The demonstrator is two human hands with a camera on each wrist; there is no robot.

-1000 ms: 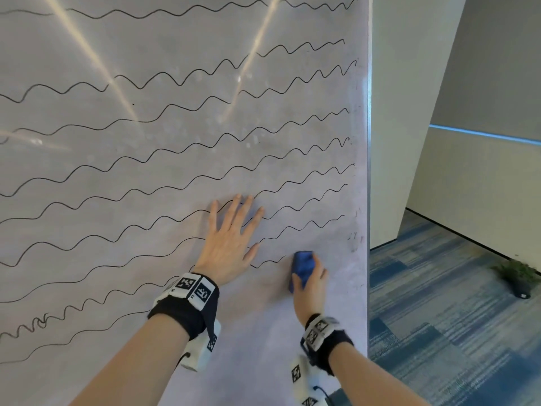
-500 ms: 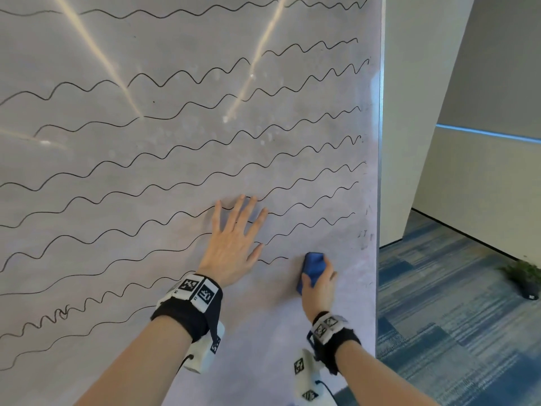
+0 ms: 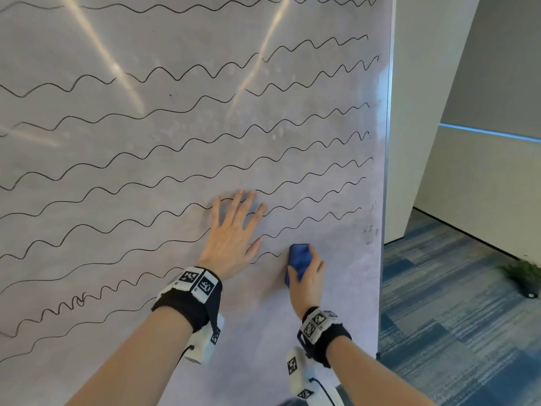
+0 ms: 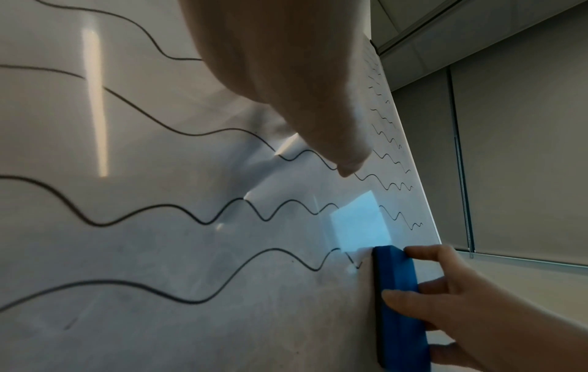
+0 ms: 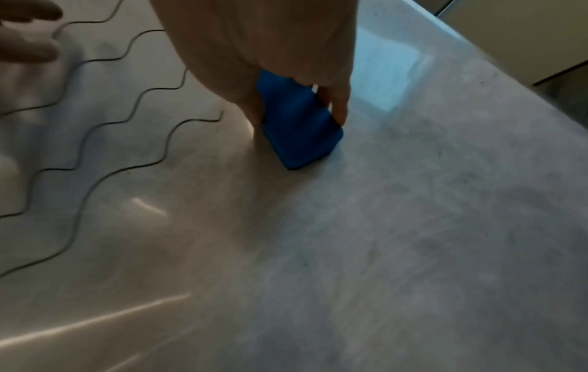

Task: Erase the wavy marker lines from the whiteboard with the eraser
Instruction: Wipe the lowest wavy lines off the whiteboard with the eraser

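Wavy lines (image 3: pixel 181 148) behind left hand (image 3: pixel 234 238), hidden.

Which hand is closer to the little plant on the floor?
Right. The right hand, gripping the blue eraser, is nearer the plant by the board's right edge. The left hand lies flat on the whiteboard, farther left.

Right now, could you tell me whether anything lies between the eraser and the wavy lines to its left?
Yes: the left hand rests flat on the whiteboard over the wavy lines, just left of the eraser gripped by the right hand.
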